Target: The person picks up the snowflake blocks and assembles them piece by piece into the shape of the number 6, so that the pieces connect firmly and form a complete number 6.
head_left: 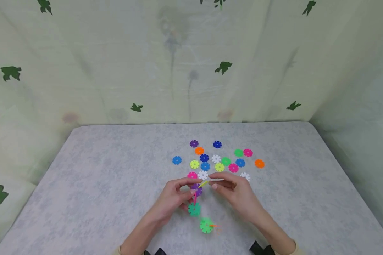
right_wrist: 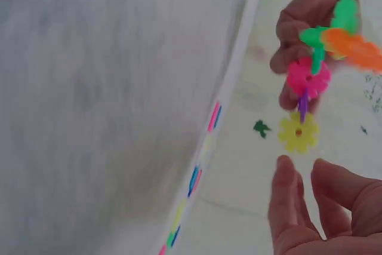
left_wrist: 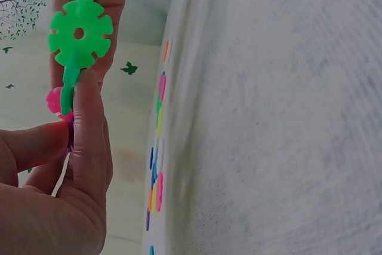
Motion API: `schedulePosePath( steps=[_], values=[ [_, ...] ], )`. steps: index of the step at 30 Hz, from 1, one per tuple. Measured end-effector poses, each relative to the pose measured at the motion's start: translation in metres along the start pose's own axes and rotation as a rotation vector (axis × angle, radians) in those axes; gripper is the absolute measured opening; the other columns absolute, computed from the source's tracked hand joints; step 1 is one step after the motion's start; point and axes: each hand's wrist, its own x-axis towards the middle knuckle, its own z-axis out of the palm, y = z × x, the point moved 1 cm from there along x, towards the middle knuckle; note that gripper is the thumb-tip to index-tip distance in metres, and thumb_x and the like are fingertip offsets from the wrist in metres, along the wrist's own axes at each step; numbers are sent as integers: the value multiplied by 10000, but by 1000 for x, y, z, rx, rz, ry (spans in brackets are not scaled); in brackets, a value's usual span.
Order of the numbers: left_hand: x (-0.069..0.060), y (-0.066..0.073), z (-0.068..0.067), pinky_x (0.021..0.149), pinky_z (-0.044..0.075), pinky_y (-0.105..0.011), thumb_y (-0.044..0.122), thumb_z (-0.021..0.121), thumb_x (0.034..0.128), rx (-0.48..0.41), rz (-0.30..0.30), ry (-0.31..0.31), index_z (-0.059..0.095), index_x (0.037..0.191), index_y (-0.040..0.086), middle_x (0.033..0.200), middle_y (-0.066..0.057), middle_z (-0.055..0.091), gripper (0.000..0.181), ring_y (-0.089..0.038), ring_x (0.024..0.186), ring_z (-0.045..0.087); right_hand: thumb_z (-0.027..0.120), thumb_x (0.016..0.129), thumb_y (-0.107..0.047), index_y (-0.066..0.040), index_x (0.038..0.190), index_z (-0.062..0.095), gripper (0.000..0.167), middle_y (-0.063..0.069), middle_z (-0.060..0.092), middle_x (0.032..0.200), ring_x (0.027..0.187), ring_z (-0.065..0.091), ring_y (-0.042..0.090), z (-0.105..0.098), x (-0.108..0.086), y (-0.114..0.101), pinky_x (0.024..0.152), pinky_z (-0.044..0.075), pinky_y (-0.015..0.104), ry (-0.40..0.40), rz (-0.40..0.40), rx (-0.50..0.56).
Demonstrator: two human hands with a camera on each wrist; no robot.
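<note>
Pale backdrop (head_left: 115,71) printed with dark green bird-like shapes, rising behind a mottled grey tabletop (head_left: 115,198). Landmark: a multicoloured chain of flat, notched, plastic-looking discs (head_left: 194,209), slotted edge to edge, held up in front of the person. Order from the far end: yellow flower-shaped disc (right_wrist: 298,140), purple disc (right_wrist: 302,104), pink disc (right_wrist: 308,70), then green discs (head_left: 206,228), and an orange disc (right_wrist: 352,47) at the near end, blurred.

Left hand (head_left: 175,194), on the chain's left: grip clamped on it around the purple and pink discs, thumb against fingers. Yellow disc juts past this grip on one side; green and orange length trails out on the other, towards the person.

Right hand (head_left: 237,191), on the chain's right: thumb and fingers apart, nothing between them, tips just off the yellow disc's rim.

Loose notched discs (head_left: 226,161) in white, blue, yellow, green, pink, orange and purple lie flat beyond the chain, most of them to its right.
</note>
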Motion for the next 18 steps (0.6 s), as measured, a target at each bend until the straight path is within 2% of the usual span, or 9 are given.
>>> schedulePosePath(
  steps=[5,12,18],
  values=[
    [0,1,0,577,560,-331,46,606,949,-11,1,9,660,1248,63,1041,-119,640,304,-213,699,636,668,937,-80,-77,1215,675,278,89,673,1183,1054,653,197,-27,1,3,846,539,276,3,69,-146],
    [1,4,0,589,553,-301,19,581,951,-35,-12,19,649,1227,44,1161,-118,599,285,-210,770,652,663,935,-67,-51,1200,677,266,73,691,1123,987,655,212,-73,-1,23,803,543,276,20,75,-335],
    [0,3,0,574,540,-271,10,562,953,-71,-1,9,639,1254,34,1176,-124,595,312,-187,763,650,671,912,-43,-39,1199,679,287,81,677,1141,952,647,226,-96,3,38,776,541,285,-2,59,-452]
  ],
)
